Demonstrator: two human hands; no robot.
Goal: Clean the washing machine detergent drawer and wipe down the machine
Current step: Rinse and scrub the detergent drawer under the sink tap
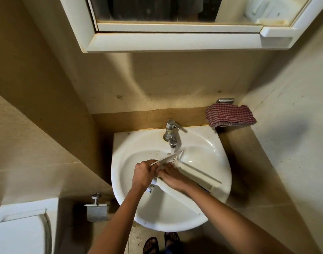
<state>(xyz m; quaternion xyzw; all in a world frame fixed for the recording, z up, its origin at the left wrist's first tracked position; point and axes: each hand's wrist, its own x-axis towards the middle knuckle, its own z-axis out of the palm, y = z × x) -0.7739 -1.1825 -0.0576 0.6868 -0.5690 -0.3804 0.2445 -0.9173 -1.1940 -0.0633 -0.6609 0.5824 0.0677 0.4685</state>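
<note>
I log one drawer (199, 176) in the sink (203, 143), tilted under the running tap (170, 133). Left hand (143, 174) clamps its edge; right hand (172, 176) lies across it, its grip I cannot tell. Checked cloth (230, 114) behind, right.

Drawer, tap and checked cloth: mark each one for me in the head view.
drawer (195, 175): head view, on its long white side wall.
tap (170, 134): head view, on its metal body below the handle.
checked cloth (230, 114): head view, on the middle of its folds.
</note>
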